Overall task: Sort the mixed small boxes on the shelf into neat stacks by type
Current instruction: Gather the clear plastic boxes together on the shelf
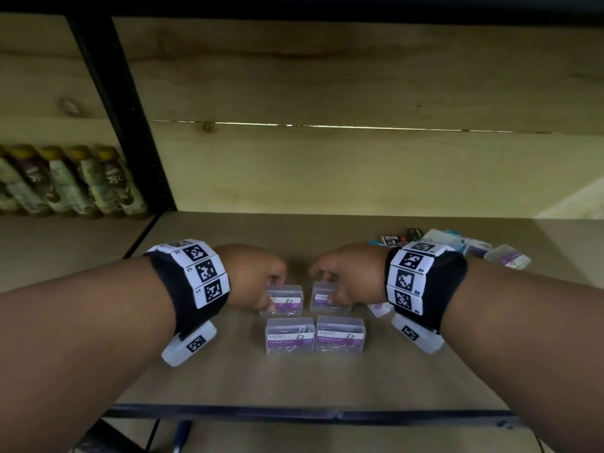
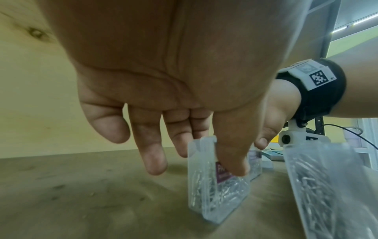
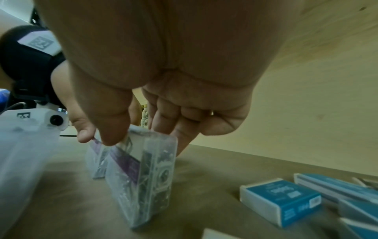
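Note:
Four clear paper clip boxes with purple labels stand on the wooden shelf (image 1: 228,371) in two rows. My left hand (image 1: 274,292) pinches the back left box (image 1: 289,297), thumb on its label face and fingers behind; in the left wrist view this hand (image 2: 208,161) holds the box (image 2: 216,190) upright on the shelf. My right hand (image 1: 327,286) grips the back right box (image 1: 328,305) the same way, and in the right wrist view it (image 3: 143,142) holds that box (image 3: 147,181) slightly tilted. The front left box (image 1: 289,336) and front right box (image 1: 340,335) stand side by side, untouched.
A loose pile of mixed boxes (image 1: 457,246) lies at the back right, with blue boxes (image 3: 280,203) among them. One small purple-labelled box (image 1: 379,308) lies under my right wrist. A black upright (image 1: 130,125) separates a bay of bottles (image 1: 65,184). The shelf's front edge (image 1: 294,413) is close.

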